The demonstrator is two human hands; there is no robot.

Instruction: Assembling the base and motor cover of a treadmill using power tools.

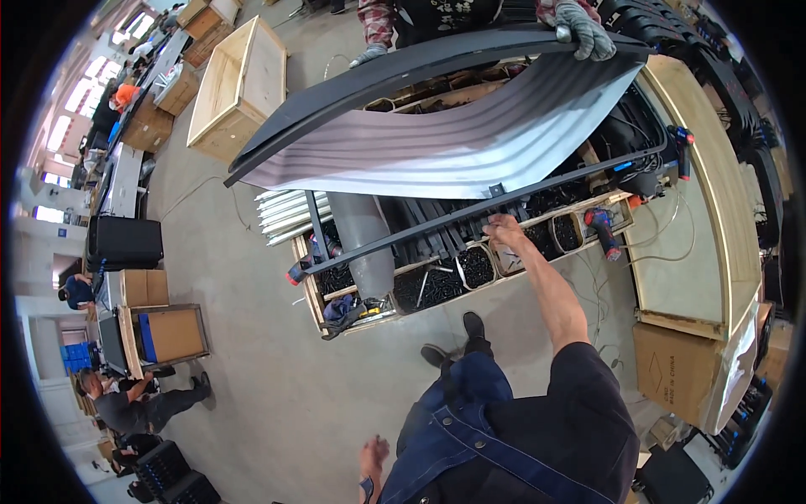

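Note:
My right hand (504, 232) reaches out just under a long black metal frame bar (437, 220), its fingers bent together; what they pinch, if anything, is too small to make out. A small black bracket (496, 191) sits on the bar above them. Behind it, a large curved panel (403, 155), black on top and silvery and ribbed below, arches over the frame. A person across from me rests a grey-gloved hand (585, 32) on its far right. Low beside my body hangs my left hand (375, 454), nothing visible in it, its fingers unclear.
Below the frame, a wooden parts bench (420, 317) holds compartments of black screws (477, 266). A red-and-black power driver (602, 233) lies at its right end, another (682, 151) beyond. An open wooden crate (220, 126) stands far left; cables (693, 235) trail on the right.

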